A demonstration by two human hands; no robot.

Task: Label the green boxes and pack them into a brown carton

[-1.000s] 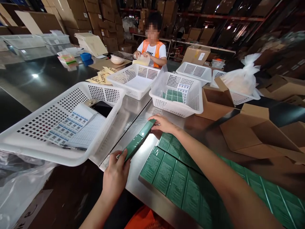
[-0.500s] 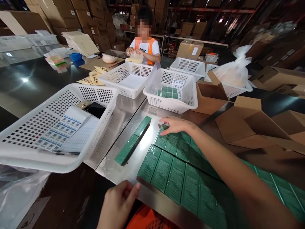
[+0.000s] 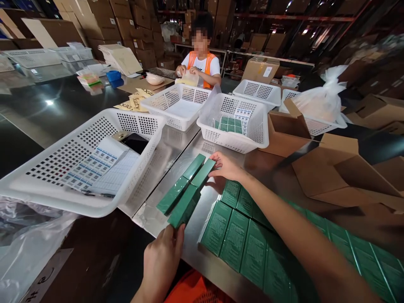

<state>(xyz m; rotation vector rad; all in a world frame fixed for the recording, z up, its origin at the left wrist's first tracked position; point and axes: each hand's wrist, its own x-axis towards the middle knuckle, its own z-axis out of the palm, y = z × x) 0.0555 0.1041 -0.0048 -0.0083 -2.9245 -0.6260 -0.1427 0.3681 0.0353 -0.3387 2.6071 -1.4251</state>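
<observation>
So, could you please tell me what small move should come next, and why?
Probably settle the held pair of green boxes snugly against the neighbouring pair: the left hand grips the held pair's near end, the right hand its far end, and both pairs lie close together, almost parallel.

Warehouse, packing corner by the look of it. Back of the room: tall shelves (image 3: 277,18) with red beams, cartons on them; brown cartons (image 3: 94,19) piled high at far left, some with white labels. Front: long metal table (image 3: 176,145) serving as workbench. On it, white plastic baskets (image 3: 72,205), one with sheets of printed code stickers (image 3: 91,164) and lined paper; small green boxes (image 3: 240,240) of one kind set out in rows; open cardboard boxes (image 3: 331,176) at right; a knotted plastic bag (image 3: 318,103) beyond. Across the table, a person (image 3: 202,65) in an orange vest (image 3: 208,64), hands occupied.
</observation>
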